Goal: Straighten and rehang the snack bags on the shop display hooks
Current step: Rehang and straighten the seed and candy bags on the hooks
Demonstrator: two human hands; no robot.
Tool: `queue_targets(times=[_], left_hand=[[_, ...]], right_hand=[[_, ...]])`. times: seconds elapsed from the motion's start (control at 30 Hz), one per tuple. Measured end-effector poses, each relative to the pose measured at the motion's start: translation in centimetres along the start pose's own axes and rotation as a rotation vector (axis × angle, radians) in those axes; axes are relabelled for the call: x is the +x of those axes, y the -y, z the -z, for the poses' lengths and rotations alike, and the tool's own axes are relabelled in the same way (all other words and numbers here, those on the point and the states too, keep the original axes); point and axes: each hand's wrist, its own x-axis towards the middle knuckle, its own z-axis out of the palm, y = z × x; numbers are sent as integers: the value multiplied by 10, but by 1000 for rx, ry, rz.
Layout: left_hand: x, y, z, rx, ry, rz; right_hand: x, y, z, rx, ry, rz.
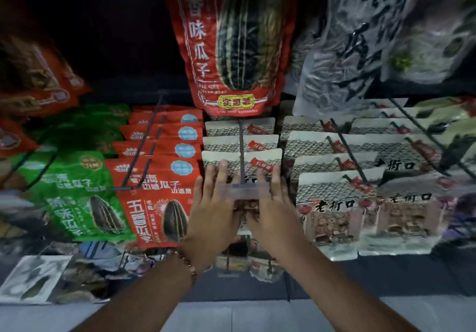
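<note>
A row of white snack bags with grey roof print hangs on a dark display hook at the centre. A clear price tag holder ends the hook. My left hand lies flat against the front bag's left half, fingers spread. My right hand presses on its right half, fingers apart. Both palms cover most of the front bag. The bag's lower part is hidden behind my hands.
Red seed bags and green ones hang on hooks to the left. More white bags hang to the right. A large red bag and a grey one hang above. Lower bags and the floor sit below.
</note>
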Motion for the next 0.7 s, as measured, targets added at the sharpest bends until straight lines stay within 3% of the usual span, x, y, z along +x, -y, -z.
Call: queue_targets(times=[0.23,0.5,0.7], left_hand=[[-1,-2,2,-50,-14,9],[-56,20,-11,-87,75,-90],[-62,9,-4,-203,122,-186]], right_hand=[[6,-8,-13,121,-43,7],[-63,-20,-2,82,26,161],[-115,-52,29,49,-13,-22]])
